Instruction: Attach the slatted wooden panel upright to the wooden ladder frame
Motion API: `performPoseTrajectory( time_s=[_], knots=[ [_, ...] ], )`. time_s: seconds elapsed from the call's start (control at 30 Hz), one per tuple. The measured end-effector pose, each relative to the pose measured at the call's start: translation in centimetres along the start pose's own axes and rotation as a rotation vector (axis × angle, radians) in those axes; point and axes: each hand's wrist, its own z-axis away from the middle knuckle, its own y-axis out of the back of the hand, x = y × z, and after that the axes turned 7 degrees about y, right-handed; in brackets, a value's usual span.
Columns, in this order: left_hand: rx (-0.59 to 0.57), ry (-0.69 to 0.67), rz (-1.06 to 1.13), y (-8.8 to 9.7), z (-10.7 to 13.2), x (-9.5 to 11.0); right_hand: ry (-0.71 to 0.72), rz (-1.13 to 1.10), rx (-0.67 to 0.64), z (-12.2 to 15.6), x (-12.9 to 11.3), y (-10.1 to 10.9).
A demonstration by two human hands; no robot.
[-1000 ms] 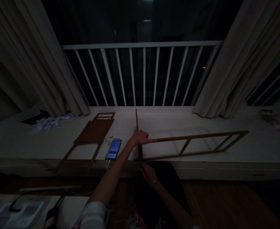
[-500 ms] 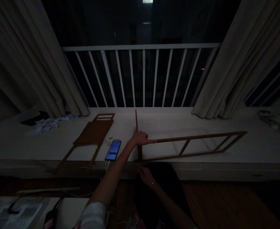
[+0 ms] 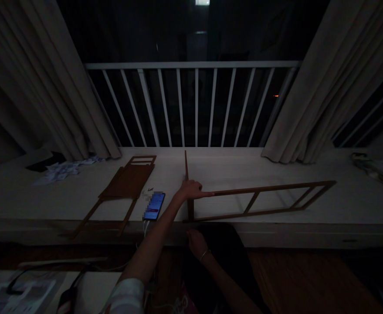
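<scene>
My left hand (image 3: 193,190) is closed on the top corner where a long wooden ladder-like frame (image 3: 266,200) meets a thin upright wooden panel (image 3: 187,174), seen edge-on. The frame stands on its long edge on the pale window ledge (image 3: 230,168) and stretches to the right. My right hand (image 3: 195,240), with a bracelet on the wrist, hovers just below the ledge's front edge, under the frame's lower left corner. Its fingers are too dark to read.
A flat wooden panel with two legs (image 3: 122,185) lies on the ledge to the left, with a lit phone (image 3: 154,206) and its cable beside it. Crumpled paper (image 3: 60,171) sits far left. White railing bars (image 3: 194,104) and curtains (image 3: 312,87) stand behind.
My right hand has shifted slightly left and closer under the frame's corner. My left hand keeps the same hold, and the frame has not moved.
</scene>
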Motion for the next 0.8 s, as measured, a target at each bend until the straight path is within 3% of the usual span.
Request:
performPoseTrajectory(
  time_s=[0.23, 0.4, 0.57, 0.73, 0.8],
  knots=[
    [-0.002, 0.001, 0.005, -0.4, -0.3, -0.2, -0.012, 0.115, -0.029, 0.0, 0.0, -0.5],
    [0.004, -0.012, 0.005, -0.6, -0.4, -0.4, -0.113, -0.031, 0.050, 0.1, -0.4, -0.3],
    [0.013, -0.007, 0.002, -0.4, -0.2, -0.3, -0.296, -0.492, 0.226, -0.1, -0.4, -0.7],
    [0.002, 0.012, -0.007, -0.2, 0.0, -0.1, -0.620, -1.212, 0.403, -0.6, -0.5, -2.0],
    [0.000, 0.016, -0.007, -0.1, 0.0, -0.1, -0.688, -1.464, 0.466, -0.6, -0.8, -2.6]
  ],
)
